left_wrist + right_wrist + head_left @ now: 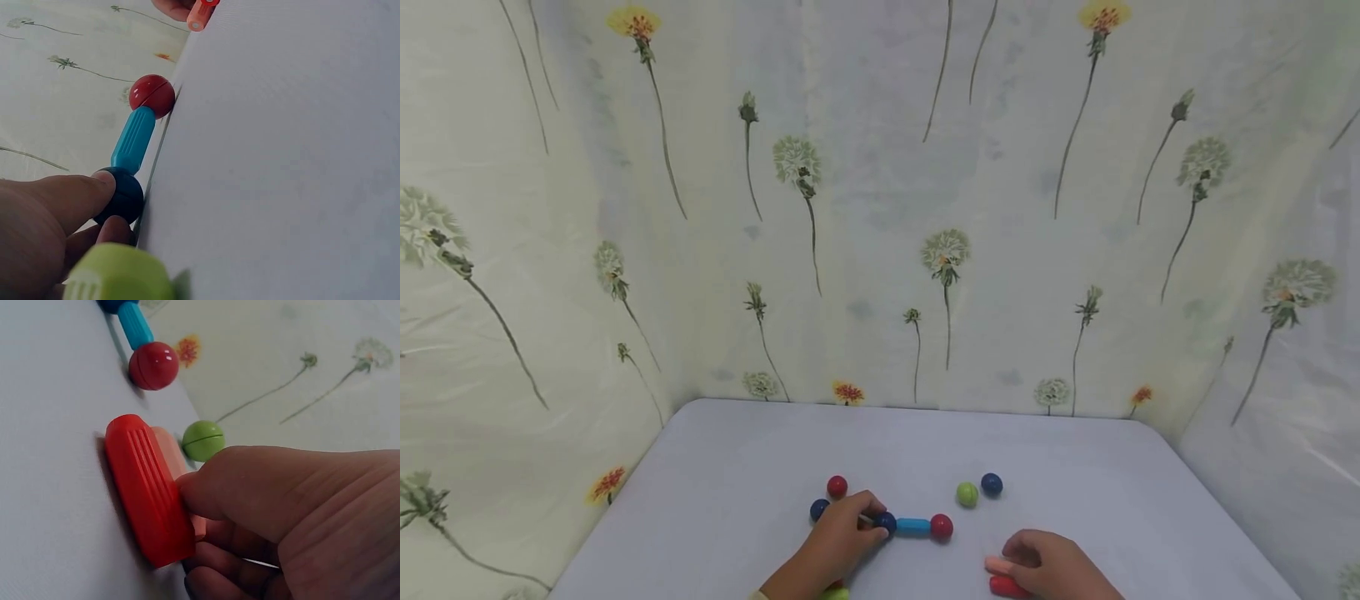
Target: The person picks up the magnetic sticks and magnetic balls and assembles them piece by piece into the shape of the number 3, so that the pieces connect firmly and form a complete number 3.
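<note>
My left hand (838, 542) pinches a dark blue ball (126, 199) between thumb and fingers. A light blue ribbed rod (913, 526) joins that ball to a glossy red ball (942, 527) at its right end. On the right, my right hand (1054, 567) holds a pink rod (998, 565), its thumb against the side and the other fingers curled beyond. A bright red grooved rod (150, 490) lies alongside the pink one, nearer the camera in the right wrist view.
Behind the left hand are a loose red ball (837, 487) and another dark blue ball (819, 509). A green ball (967, 494) and a blue ball (992, 484) sit farther back. A yellow-green piece (835, 594) shows by the left forearm. Flowered cloth (865, 250) hangs behind the white table (737, 450).
</note>
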Action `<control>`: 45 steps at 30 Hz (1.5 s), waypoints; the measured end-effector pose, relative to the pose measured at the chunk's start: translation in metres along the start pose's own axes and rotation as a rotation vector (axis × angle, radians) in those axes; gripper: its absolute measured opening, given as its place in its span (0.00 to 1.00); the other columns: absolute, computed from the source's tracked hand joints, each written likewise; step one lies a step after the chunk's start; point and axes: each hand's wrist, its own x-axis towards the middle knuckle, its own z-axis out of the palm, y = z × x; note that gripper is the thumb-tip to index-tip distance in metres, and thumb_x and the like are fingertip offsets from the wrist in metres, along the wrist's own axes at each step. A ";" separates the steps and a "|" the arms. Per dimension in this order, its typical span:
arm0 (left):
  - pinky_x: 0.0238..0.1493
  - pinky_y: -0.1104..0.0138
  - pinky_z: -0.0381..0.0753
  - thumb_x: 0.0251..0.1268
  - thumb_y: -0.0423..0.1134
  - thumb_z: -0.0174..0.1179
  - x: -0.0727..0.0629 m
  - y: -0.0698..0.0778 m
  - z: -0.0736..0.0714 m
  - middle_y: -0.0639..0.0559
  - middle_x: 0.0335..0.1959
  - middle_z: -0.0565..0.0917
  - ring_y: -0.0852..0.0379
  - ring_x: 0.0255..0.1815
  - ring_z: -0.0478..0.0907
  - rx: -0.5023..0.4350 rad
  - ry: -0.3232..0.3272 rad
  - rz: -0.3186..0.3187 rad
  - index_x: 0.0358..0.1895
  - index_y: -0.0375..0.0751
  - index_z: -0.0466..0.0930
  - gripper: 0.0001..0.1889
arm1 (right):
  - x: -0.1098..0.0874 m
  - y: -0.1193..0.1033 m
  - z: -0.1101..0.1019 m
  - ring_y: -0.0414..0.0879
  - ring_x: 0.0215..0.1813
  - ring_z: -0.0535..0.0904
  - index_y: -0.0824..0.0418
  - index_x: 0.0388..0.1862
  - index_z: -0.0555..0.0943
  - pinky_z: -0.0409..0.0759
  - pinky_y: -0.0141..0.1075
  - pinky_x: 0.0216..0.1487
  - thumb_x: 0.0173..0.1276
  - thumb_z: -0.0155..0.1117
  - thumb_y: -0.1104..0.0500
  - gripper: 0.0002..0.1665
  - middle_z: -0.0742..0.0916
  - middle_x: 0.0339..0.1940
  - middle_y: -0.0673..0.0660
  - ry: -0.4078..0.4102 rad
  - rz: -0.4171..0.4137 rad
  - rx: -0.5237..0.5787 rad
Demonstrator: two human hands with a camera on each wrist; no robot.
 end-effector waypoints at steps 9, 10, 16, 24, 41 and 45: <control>0.53 0.55 0.87 0.63 0.38 0.75 0.001 -0.001 -0.001 0.60 0.40 0.85 0.59 0.40 0.79 0.000 -0.002 0.005 0.44 0.53 0.84 0.10 | -0.001 0.002 -0.002 0.46 0.36 0.76 0.56 0.42 0.86 0.81 0.42 0.42 0.63 0.78 0.42 0.21 0.83 0.32 0.50 -0.021 0.016 0.027; 0.53 0.55 0.87 0.63 0.38 0.75 0.001 -0.001 0.000 0.60 0.40 0.85 0.58 0.39 0.79 0.000 -0.001 0.002 0.44 0.53 0.84 0.10 | -0.002 0.002 -0.003 0.46 0.36 0.76 0.56 0.42 0.86 0.81 0.42 0.42 0.63 0.78 0.42 0.21 0.83 0.32 0.50 -0.019 0.018 0.028; 0.52 0.56 0.87 0.63 0.39 0.75 0.001 0.000 0.002 0.60 0.40 0.85 0.58 0.39 0.78 0.008 0.002 -0.018 0.43 0.54 0.84 0.10 | -0.001 0.003 -0.004 0.46 0.37 0.76 0.56 0.40 0.86 0.82 0.43 0.43 0.64 0.78 0.44 0.18 0.83 0.31 0.50 0.003 0.040 0.036; 0.52 0.56 0.87 0.64 0.40 0.75 0.003 -0.002 0.001 0.61 0.40 0.85 0.57 0.40 0.78 0.003 0.006 -0.022 0.44 0.55 0.84 0.10 | 0.003 0.002 -0.003 0.46 0.35 0.76 0.58 0.41 0.86 0.79 0.40 0.39 0.64 0.77 0.42 0.21 0.83 0.30 0.51 0.055 0.062 0.056; 0.52 0.56 0.87 0.64 0.40 0.74 0.003 -0.004 0.000 0.61 0.41 0.85 0.59 0.40 0.79 0.001 -0.014 -0.006 0.45 0.54 0.84 0.10 | -0.003 -0.020 0.012 0.45 0.33 0.76 0.57 0.38 0.87 0.77 0.39 0.38 0.67 0.76 0.43 0.18 0.84 0.29 0.49 0.145 0.061 0.068; 0.52 0.56 0.86 0.64 0.40 0.74 0.003 -0.004 0.000 0.60 0.42 0.85 0.58 0.41 0.79 -0.003 -0.010 -0.002 0.45 0.54 0.84 0.11 | -0.002 -0.028 0.016 0.45 0.35 0.77 0.58 0.40 0.87 0.80 0.42 0.41 0.66 0.76 0.41 0.21 0.85 0.31 0.48 0.169 0.073 0.080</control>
